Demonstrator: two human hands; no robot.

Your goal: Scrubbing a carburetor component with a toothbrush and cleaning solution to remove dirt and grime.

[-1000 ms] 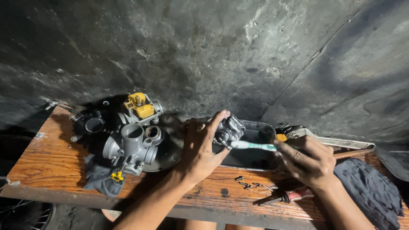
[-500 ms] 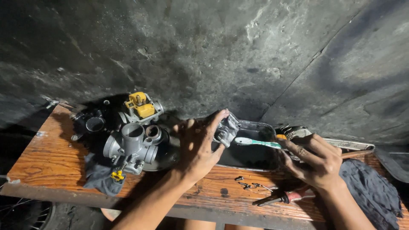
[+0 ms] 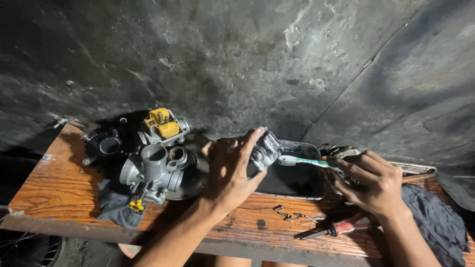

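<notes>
Colour marks: a yellow block (image 3: 163, 124) tops the carburetor piece at 10 o'clock from my left hand; a small yellow bit (image 3: 136, 204) lies on the grey rag (image 3: 115, 208) at 8 o'clock.
Left hand: my left hand (image 3: 230, 170) is raised, palm away from me, fingers wrapped around a small grey metal part (image 3: 264, 149) held over the tray's left edge.
Right hand: my right hand (image 3: 368, 180) grips the handle of a teal toothbrush (image 3: 304, 161), whose bristles touch the metal part at 3 o'clock.
Tray: a dark tray (image 3: 297, 183) sits on the wooden counter (image 3: 54, 178) between my hands.
Carburetor: a grey carburetor body (image 3: 153, 170) stands just at 9 o'clock of my left hand.
Nearby: loose screws (image 3: 289, 213) and a red-handled tool (image 3: 336, 228) lie at 6 o'clock of the tray; a dark cloth (image 3: 435, 220) lies at 4 o'clock of my right hand.
</notes>
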